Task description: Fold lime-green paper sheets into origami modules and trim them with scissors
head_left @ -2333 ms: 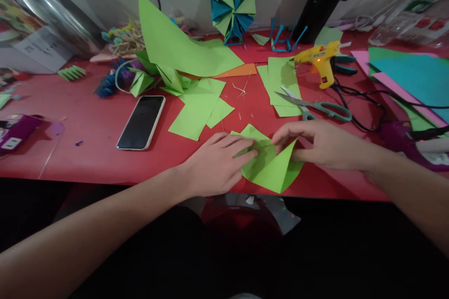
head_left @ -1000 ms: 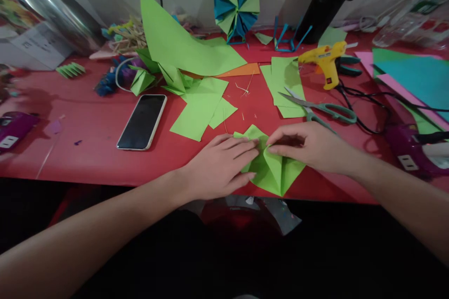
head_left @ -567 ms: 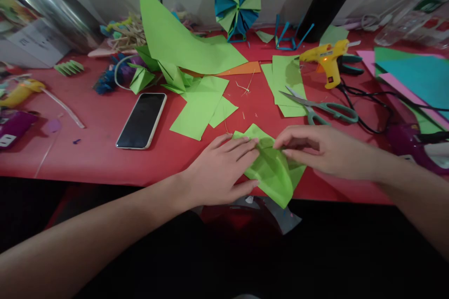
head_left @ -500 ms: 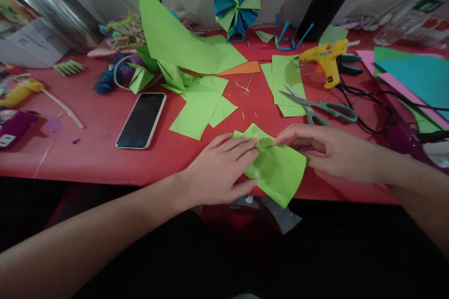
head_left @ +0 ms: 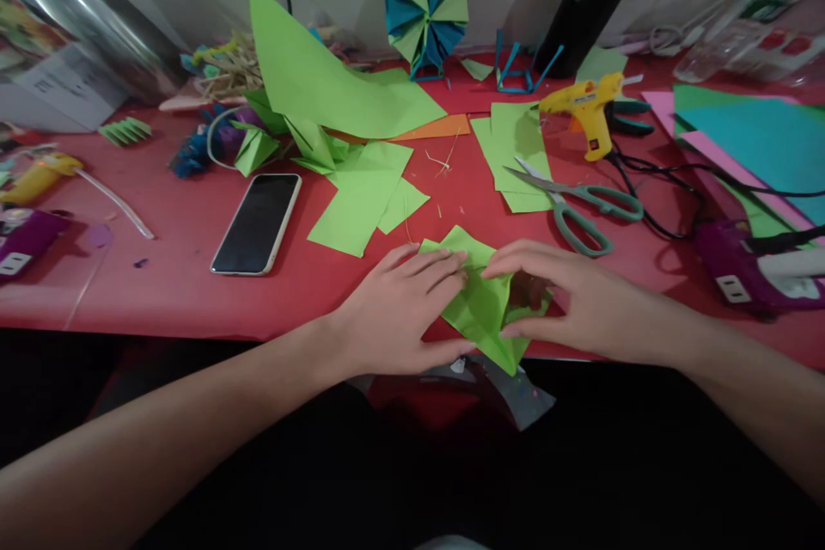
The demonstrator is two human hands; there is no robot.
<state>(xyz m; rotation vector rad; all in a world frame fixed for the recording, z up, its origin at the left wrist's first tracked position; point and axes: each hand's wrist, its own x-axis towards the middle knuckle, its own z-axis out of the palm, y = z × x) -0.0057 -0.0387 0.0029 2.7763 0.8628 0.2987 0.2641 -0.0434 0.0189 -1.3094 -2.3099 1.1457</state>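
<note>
A bright green sheet of paper (head_left: 480,302) lies at the table's front edge, partly folded, with a raised flap on its right side. My left hand (head_left: 400,309) rests flat across its left part, fingers stretched out and pressing it down. On the right, my right hand (head_left: 567,296) has its thumb and fingers curved around the raised flap, gripping it. Part of the flap is hidden behind those fingers. Grey-green scissors (head_left: 580,202) lie with blades apart just beyond my right hand.
Green paper pieces (head_left: 364,198) and a phone (head_left: 258,223) lie to the left. A yellow glue gun (head_left: 589,116), its cord and a purple glue gun (head_left: 728,266) are on the right. Behind stand a blue-green paper wheel (head_left: 426,9) and a black bottle (head_left: 596,0).
My right hand has lifted and bent the sheet's right side inward, to the left, and its thumb now shows in front of the flap. The left hand stays pressed down. The view shifts slightly.
</note>
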